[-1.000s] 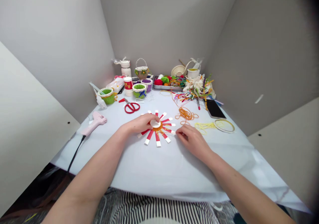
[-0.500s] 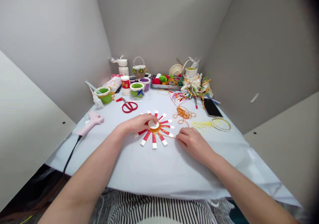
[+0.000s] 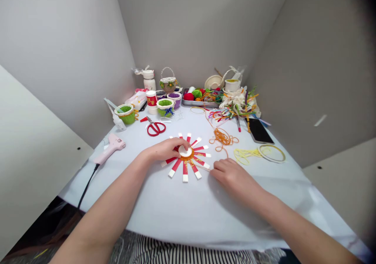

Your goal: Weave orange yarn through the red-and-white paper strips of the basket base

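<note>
A paper cup cut into red strips with white ends (image 3: 185, 167) lies spread flat like a sun. Orange yarn is wound around its white round base. My left hand (image 3: 167, 148) grips this cut cup at its left side, with the fingers over the base. To the right, my right hand (image 3: 232, 174) pinches a strand of orange yarn that runs taut from the winding. Behind that hand lies a loose tangle of orange yarn (image 3: 223, 137), and a strand of it leads down to the fingers.
Red-handled scissors (image 3: 156, 128) and a pink glue gun (image 3: 110, 148) lie left. Decorated green cups (image 3: 165, 108) stand behind, near a metal tray (image 3: 202, 103) of yarn balls. At right are a phone (image 3: 259, 131), yellow yarn (image 3: 246, 154) and a hoop (image 3: 272, 153).
My view has shifted slightly, so everything sits a little further right and the near things lower. My right hand has moved slightly towards me with the yarn. The left hand keeps its grip.
</note>
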`<state>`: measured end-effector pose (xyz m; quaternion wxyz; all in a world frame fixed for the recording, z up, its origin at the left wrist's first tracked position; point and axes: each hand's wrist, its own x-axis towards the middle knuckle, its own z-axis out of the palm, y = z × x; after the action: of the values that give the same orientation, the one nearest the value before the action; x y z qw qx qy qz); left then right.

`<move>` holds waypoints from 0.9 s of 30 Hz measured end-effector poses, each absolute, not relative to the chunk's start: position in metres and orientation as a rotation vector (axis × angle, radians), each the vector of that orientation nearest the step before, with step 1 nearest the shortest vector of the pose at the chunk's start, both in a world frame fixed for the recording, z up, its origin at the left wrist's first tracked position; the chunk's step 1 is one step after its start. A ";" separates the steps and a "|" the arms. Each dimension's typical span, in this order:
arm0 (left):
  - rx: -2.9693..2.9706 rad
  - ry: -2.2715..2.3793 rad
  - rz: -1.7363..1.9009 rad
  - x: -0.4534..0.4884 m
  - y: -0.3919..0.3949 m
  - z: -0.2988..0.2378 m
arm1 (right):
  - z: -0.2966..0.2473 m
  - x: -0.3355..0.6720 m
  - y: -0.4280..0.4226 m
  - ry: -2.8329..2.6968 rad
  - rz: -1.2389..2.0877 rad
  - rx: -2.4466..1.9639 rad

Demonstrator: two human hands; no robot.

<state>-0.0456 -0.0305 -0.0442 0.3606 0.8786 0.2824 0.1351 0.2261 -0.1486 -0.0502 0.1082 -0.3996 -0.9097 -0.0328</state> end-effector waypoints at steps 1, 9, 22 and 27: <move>2.261 0.728 0.350 -0.046 -0.030 -0.044 | -0.052 0.229 -0.151 -2.675 -0.107 -1.156; 2.212 0.742 0.338 -0.045 -0.033 -0.037 | -0.067 0.243 -0.156 -2.583 0.036 -1.136; 2.200 0.683 0.313 -0.043 -0.034 -0.033 | -0.061 0.238 -0.123 -2.556 -0.123 -1.392; 2.277 0.682 0.290 -0.036 -0.034 -0.032 | -0.061 0.225 -0.064 -2.358 0.175 -1.457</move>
<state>-0.0359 -0.0343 -0.0321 0.3649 0.8854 0.2650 0.1127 0.2250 -0.0641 -0.0612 0.1813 -0.5159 -0.8349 0.0620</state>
